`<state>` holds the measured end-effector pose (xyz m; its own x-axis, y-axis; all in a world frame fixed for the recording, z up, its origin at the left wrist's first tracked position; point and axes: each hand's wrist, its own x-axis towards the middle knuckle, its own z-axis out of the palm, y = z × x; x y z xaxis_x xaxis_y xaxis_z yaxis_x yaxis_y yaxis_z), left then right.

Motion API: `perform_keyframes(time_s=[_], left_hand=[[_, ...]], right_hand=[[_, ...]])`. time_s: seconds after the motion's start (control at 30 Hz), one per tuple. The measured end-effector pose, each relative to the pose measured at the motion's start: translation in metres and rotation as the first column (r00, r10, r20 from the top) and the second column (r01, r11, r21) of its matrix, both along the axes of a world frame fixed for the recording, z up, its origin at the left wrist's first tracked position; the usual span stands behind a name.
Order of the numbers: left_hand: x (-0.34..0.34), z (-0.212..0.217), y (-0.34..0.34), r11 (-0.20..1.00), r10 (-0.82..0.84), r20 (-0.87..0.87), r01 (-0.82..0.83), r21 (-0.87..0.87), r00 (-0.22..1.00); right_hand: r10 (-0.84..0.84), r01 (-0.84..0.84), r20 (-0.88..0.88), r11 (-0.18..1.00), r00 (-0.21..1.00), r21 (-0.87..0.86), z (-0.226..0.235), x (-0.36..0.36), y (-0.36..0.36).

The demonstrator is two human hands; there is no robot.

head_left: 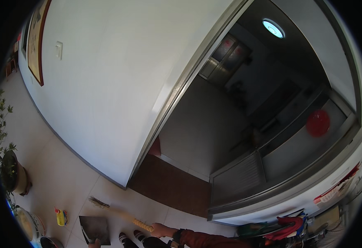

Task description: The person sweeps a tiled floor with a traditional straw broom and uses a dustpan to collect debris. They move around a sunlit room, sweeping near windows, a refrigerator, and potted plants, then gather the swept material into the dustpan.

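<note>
My right hand (162, 230) reaches in from the lower edge, its fingers wrapped round the wound, light-coloured handle of a straw broom (143, 225). The broom points left, and its bristle end hangs over or rests on the tiled floor; which one I cannot tell. At the bottom edge shows a small part of my left hand (94, 244), closed at the near side of a dark dustpan (94, 228). The dustpan lies left of my feet, just below the bristles. A yellow bottle (61, 217) with a red top stands left of the dustpan.
A potted plant (21, 177) and a pale bucket (28, 223) stand at the left. Ahead, a doorway with a brown threshold (168, 184) opens beside a white wall (106, 74). Cloths and clutter (290, 227) lie at the lower right.
</note>
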<state>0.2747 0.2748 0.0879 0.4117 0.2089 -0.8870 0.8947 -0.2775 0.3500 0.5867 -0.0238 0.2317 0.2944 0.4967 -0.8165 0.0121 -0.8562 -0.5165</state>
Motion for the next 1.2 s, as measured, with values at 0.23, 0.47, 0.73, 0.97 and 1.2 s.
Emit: perform_keyframes(time_s=[0.23,0.47,0.73,0.97,1.2], left_hand=[[-0.001,0.047,0.017,0.980,0.144,-0.012,-0.141,0.137,0.990],[0.008,0.104,0.018,0.965,0.219,0.045,-0.223,0.135,0.975],[-0.015,0.067,0.015,0.896,0.398,0.098,-0.410,0.171,0.912],[-0.140,-0.009,-0.030,0.577,0.796,0.002,-0.761,0.296,0.605],[-0.209,0.059,-0.092,0.303,0.952,-0.110,-0.937,0.175,0.287]], right_hand=[[-0.061,0.052,-0.085,0.993,0.995,-0.102,-0.040,-0.026,0.024],[0.064,-0.057,0.050,0.989,0.997,-0.135,-0.025,-0.033,0.037],[0.255,-0.225,0.185,0.959,0.949,-0.172,-0.031,-0.040,0.042],[0.236,-0.199,0.162,0.957,0.958,-0.212,0.015,-0.037,0.045],[0.332,-0.291,0.358,0.943,0.873,-0.163,0.036,-0.021,-0.015]])
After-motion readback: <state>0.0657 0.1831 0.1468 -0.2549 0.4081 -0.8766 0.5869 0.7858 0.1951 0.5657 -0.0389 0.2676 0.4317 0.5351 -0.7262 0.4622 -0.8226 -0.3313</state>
